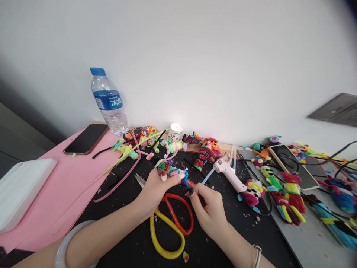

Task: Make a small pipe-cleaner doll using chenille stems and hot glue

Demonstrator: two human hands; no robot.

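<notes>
My left hand (154,190) grips a small pipe-cleaner figure (164,167) with green, red and white parts. A blue pipe cleaner (185,179) sticks out from its right end. My right hand (208,208) pinches the tip of that blue strand between thumb and forefinger. Under my hands lies a pair of scissors (167,253) with one red and one yellow handle loop; my left hand covers part of its blades. Close to the right is a pink glue gun (230,175) with a glue stick by it.
A water bottle (110,104), a dark phone (86,138) and a white box-like object (26,190) stand or lie at left. A paper cup (175,132) is by the wall. Several pipe-cleaner dolls (292,191), another phone (292,167) and black cables (329,160) crowd the right.
</notes>
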